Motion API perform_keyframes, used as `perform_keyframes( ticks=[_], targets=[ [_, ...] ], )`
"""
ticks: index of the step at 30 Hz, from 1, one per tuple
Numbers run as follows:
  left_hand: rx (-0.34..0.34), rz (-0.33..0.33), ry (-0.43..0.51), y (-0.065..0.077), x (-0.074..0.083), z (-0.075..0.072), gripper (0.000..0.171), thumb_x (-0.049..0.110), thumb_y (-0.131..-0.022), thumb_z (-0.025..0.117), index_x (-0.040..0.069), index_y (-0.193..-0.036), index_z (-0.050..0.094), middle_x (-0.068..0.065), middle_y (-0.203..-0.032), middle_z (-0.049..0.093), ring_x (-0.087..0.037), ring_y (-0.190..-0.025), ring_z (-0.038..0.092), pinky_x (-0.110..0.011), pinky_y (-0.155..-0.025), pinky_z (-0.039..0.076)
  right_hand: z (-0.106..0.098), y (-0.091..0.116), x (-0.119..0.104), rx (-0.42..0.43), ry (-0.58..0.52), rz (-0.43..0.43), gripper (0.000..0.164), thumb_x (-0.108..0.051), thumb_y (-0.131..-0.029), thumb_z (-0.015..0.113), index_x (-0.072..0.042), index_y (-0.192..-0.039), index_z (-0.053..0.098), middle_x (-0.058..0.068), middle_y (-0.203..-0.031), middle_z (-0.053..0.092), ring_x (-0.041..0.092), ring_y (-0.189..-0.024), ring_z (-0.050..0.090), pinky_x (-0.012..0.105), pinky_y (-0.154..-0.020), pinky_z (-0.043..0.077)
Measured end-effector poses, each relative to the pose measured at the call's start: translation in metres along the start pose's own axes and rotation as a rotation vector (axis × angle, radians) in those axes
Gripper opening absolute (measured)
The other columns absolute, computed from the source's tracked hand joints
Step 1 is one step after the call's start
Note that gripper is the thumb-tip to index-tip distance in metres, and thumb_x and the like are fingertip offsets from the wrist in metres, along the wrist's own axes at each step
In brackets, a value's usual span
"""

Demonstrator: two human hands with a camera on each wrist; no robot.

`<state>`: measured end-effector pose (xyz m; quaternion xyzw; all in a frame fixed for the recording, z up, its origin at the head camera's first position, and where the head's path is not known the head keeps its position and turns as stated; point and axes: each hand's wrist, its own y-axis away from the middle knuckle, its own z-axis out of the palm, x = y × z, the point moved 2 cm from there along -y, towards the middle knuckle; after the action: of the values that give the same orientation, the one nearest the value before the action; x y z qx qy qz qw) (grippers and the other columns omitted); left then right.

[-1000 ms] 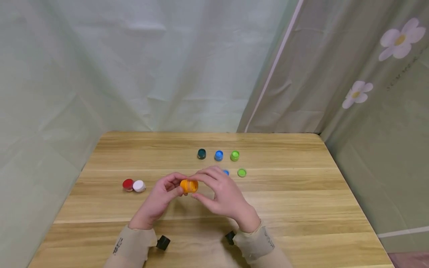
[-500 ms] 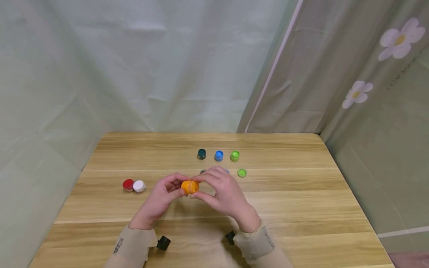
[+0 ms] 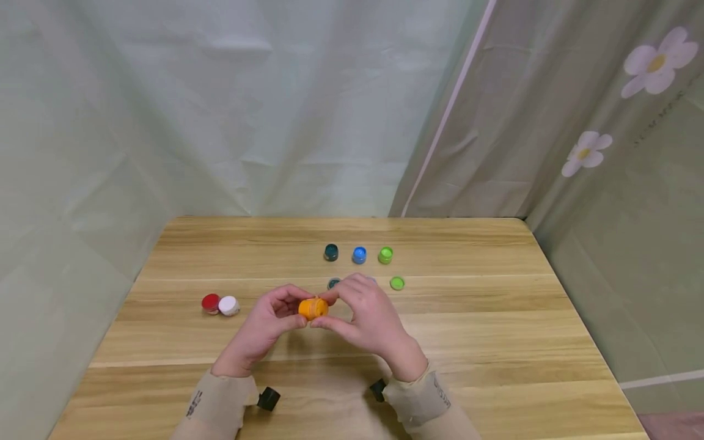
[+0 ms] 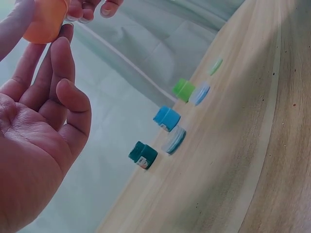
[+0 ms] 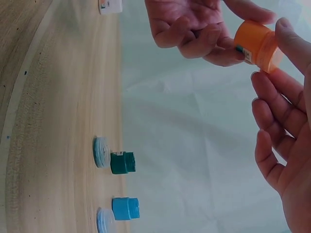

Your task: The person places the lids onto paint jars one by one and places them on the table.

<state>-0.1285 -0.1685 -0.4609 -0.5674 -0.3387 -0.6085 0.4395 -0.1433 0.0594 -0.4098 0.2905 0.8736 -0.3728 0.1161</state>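
Note:
Above the table, my left hand (image 3: 269,321) grips a small orange paint jar (image 3: 309,308) by its base, tipped on its side. In the right wrist view a label shows on the jar (image 5: 252,41). The thumb and fingers of my right hand (image 3: 365,318) pinch the jar's capped right-hand end, around the clear-edged lid (image 5: 268,52). Behind the hands stand uncapped paint jars: dark green (image 3: 331,252), blue (image 3: 359,255) and light green (image 3: 385,255). Nearer lie a dark green lid (image 3: 333,283), a blue lid (image 4: 199,94) and a green lid (image 3: 397,283).
A red-topped jar (image 3: 211,304) and a white-topped jar (image 3: 228,305) stand side by side at the left of the wooden table (image 3: 495,342). A pale curtain (image 3: 275,122) hangs behind the far edge. Black wrist cameras (image 3: 268,398) sit at both cuffs.
The orange jar and both hands have shifted slightly right and nearer. The right fingers have closed in from around the jar's end to pinch it, uncovering the dark green lid behind.

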Motion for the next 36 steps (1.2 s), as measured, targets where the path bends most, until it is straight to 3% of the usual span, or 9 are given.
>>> perform_keyframes(
  ticks=[10,16,19,22,24,27,31,36],
  targets=[
    [-0.032,0.025,0.009,-0.001,-0.001,0.002,0.029,0.005,-0.098,0.078,0.005,-0.126,0.071,-0.008,-0.123,0.073,-0.019,-0.102,0.067,-0.028,-0.091,0.059,0.002,0.002,0.000,-0.012,0.037,0.025,0.033,-0.045,-0.090,0.086,-0.017,-0.092,0.070,-0.008,-0.087,0.069,0.012,-0.088,0.061,0.030,-0.082,0.050],
    [-0.019,0.022,-0.031,-0.002,-0.002,0.004,0.033,0.004,-0.094,0.081,0.001,-0.125,0.070,-0.008,-0.121,0.072,-0.021,-0.099,0.065,-0.027,-0.087,0.059,0.006,0.004,0.001,0.003,0.077,0.039,0.056,-0.067,-0.105,0.052,-0.018,-0.079,0.061,-0.011,-0.074,0.058,0.010,-0.073,0.052,0.026,-0.070,0.044],
    [-0.019,0.022,-0.046,-0.002,-0.002,0.006,0.034,0.003,-0.094,0.081,-0.001,-0.125,0.068,-0.009,-0.122,0.072,-0.022,-0.099,0.065,-0.028,-0.086,0.059,0.008,0.005,0.002,-0.016,0.089,0.074,0.064,-0.069,-0.107,0.038,-0.019,-0.071,0.057,-0.012,-0.066,0.051,0.008,-0.065,0.046,0.023,-0.064,0.040],
    [-0.007,0.014,-0.055,-0.002,-0.001,0.006,0.034,0.003,-0.095,0.081,0.000,-0.126,0.068,-0.009,-0.123,0.071,-0.021,-0.101,0.066,-0.028,-0.088,0.058,0.006,0.005,0.002,-0.040,0.074,0.115,0.066,-0.066,-0.110,0.033,-0.020,-0.069,0.059,-0.013,-0.064,0.052,0.007,-0.062,0.045,0.022,-0.060,0.039],
    [0.008,0.007,-0.053,-0.002,-0.001,0.006,0.033,0.003,-0.096,0.080,0.001,-0.126,0.068,-0.008,-0.124,0.071,-0.021,-0.103,0.066,-0.027,-0.089,0.058,0.004,0.005,0.003,-0.045,0.047,0.135,0.065,-0.064,-0.111,0.035,-0.019,-0.075,0.065,-0.013,-0.068,0.058,0.006,-0.064,0.049,0.022,-0.061,0.042],
    [0.038,-0.006,-0.047,-0.001,0.000,0.004,0.029,0.004,-0.098,0.078,0.004,-0.126,0.069,-0.006,-0.124,0.071,-0.020,-0.105,0.066,-0.028,-0.092,0.058,-0.001,0.003,0.004,-0.051,-0.007,0.133,0.054,-0.062,-0.109,0.048,-0.016,-0.099,0.075,-0.008,-0.086,0.070,0.008,-0.078,0.060,0.026,-0.073,0.051],
    [0.070,-0.021,-0.038,0.000,0.001,0.002,0.024,0.006,-0.101,0.075,0.010,-0.124,0.070,-0.003,-0.123,0.073,-0.018,-0.106,0.067,-0.029,-0.093,0.058,-0.005,0.001,0.004,-0.065,-0.034,0.049,0.046,-0.052,-0.103,0.069,-0.015,-0.130,0.072,-0.002,-0.115,0.075,0.012,-0.103,0.068,0.032,-0.093,0.055],
    [0.070,-0.021,-0.031,0.000,0.001,0.001,0.021,0.008,-0.103,0.072,0.014,-0.123,0.071,-0.002,-0.123,0.074,-0.018,-0.107,0.068,-0.031,-0.093,0.059,-0.006,0.000,0.003,-0.045,-0.016,-0.056,0.048,-0.035,-0.094,0.085,-0.016,-0.135,0.070,-0.002,-0.124,0.073,0.012,-0.113,0.067,0.030,-0.101,0.053]
  ],
)
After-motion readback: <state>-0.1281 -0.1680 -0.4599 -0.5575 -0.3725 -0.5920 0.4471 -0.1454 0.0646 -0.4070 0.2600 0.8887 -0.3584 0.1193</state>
